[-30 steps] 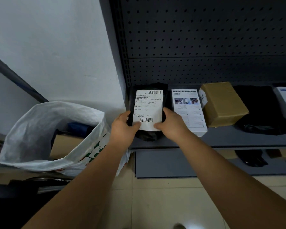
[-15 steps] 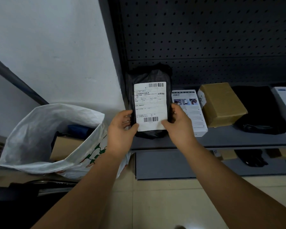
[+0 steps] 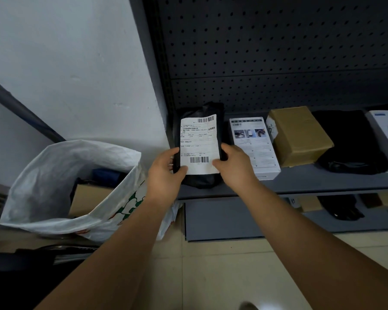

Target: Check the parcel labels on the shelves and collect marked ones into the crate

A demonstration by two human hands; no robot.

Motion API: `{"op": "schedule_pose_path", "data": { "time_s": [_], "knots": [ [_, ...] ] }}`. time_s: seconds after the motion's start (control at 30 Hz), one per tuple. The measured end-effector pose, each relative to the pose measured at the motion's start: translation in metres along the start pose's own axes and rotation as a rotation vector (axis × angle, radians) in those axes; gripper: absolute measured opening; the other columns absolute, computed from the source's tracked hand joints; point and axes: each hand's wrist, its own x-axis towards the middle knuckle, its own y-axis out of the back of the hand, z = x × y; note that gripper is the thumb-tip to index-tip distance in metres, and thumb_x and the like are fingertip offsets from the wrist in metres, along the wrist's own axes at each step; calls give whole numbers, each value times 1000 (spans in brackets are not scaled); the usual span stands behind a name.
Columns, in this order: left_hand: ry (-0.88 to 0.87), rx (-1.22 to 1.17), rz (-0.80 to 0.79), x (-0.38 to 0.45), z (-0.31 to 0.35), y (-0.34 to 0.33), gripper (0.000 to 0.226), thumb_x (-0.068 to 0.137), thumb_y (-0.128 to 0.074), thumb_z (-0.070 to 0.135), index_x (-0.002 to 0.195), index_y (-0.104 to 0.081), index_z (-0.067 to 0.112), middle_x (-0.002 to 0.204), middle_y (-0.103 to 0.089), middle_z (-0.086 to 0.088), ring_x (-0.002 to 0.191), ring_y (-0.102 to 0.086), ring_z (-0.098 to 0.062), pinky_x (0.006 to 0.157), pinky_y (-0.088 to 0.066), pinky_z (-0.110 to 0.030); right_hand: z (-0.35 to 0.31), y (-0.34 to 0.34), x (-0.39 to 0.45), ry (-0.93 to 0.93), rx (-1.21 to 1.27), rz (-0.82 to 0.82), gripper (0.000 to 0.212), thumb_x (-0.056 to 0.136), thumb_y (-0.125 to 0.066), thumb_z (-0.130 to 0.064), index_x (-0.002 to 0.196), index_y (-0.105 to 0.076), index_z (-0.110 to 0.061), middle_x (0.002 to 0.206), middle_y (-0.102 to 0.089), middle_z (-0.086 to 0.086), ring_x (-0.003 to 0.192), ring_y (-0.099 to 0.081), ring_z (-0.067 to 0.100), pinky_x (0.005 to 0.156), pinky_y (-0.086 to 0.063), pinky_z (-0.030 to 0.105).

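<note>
Luckily, both hands, left [image 3: 164, 173] and right [image 3: 233, 166], pinched the black parcel [image 3: 199, 182] above the shelf [image 3: 323, 182] edge. Its soft bag could slip, or the small label [image 3: 198, 143] print be misread.

A glossy black plastic parcel [image 3: 199, 180] bears a matt paper label [image 3: 198, 144]; the shelf [image 3: 311, 182] is matt painted metal.

Single head-worn view, looking forward and down, near the shelf [image 3: 300, 184], wide-angle.

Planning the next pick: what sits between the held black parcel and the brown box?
In the head view, one white printed box lies between the black parcel and the brown box.
</note>
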Motion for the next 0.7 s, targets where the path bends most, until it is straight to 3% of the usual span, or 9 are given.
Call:
{"op": "schedule_pose_path", "data": {
  "time_s": [0.1, 0.2, 0.3, 0.4, 0.47, 0.57, 0.7],
  "knots": [
    [17, 79, -10, 9, 3, -5, 42, 87, -68, 7, 126, -60, 20, 96, -51, 25, 90, -54, 2, 72, -38, 0, -5, 1, 6, -58, 18, -62, 36, 89, -58, -8, 126, -59, -11, 118, -63, 10, 101, -60, 22, 83, -50, 29],
    [65, 124, 16, 16, 5, -8, 43, 86, -70, 12, 127, -60, 17, 98, -55, 13, 95, -56, -8, 69, -39, -3, -9, 6, 5, -38, 35, -72, 43, 91, -57, -9, 134, -54, -15, 122, -65, 6, 99, -58, 17, 77, -44, 21],
    [-1, 190, 56, 17, 6, -11, 43, 85, -70, 14, 127, -60, 15, 118, -58, 3, 102, -54, -8, 85, -43, -11, -3, 21, -4, 5, 89, -2, 53, 94, -59, -14, 145, -44, -18, 132, -58, 1, 115, -56, 16, 85, -35, 10],
    [-178, 230, 82, 12, 14, -19, 43, 84, -71, 15, 126, -60, 11, 129, -52, 3, 116, -47, -7, 97, -28, 1, 17, 44, -18, 90, 118, 139, 51, 93, -62, -13, 143, -49, -19, 132, -57, 4, 115, -56, 15, 100, -43, 23],
    [-287, 259, 3, 3, 23, -31, 43, 85, -72, 18, 126, -61, 11, 131, -52, 2, 122, -46, -10, 105, -28, -9, 35, 60, -22, 199, 20, 220, 44, 92, -63, -9, 135, -57, -13, 129, -59, 8, 114, -57, 19, 102, -47, 33],
    [-447, 371, -90, -15, 35, -61, 43, 84, -73, 22, 124, -63, 11, 130, -54, -1, 123, -45, -15, 107, -31, -22, 56, 74, -19, 301, -199, 268, 37, 86, -67, -6, 123, -65, -3, 123, -60, 17, 111, -59, 32, 100, -44, 31],
    [-347, 399, -229, -27, 43, -94, 52, 88, -70, 27, 135, -54, 12, 135, -51, -1, 126, -44, -19, 108, -38, -31, 75, 71, -11, 278, -326, 189, 37, 74, -70, -1, 110, -69, 6, 116, -60, 30, 102, -61, 47, 94, -51, 49]
  ]
}}
